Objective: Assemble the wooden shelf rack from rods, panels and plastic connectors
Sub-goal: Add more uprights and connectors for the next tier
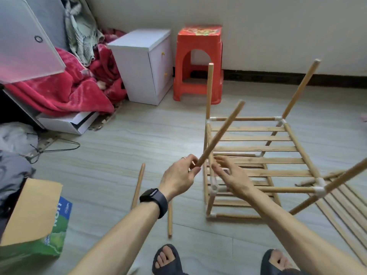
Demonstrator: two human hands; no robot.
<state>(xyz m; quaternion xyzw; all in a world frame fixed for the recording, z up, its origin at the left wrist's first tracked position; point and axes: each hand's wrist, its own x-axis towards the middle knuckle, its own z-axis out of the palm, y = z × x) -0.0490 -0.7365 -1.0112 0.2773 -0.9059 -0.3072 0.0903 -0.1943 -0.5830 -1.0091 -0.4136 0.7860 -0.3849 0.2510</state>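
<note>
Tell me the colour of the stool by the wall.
The stool is orange-red with a printed seat top, clearest in the head view.

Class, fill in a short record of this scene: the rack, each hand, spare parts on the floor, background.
rack: partly built; slatted panels, white connectors, uprights sticking up
left hand: grips the lower end of a loose rod, tilted up and right
right hand: fingers straight, reaching toward the rack, holding nothing
spare rods: two lying on the floor, left of the rack
background: red stool beside white cabinet
</note>
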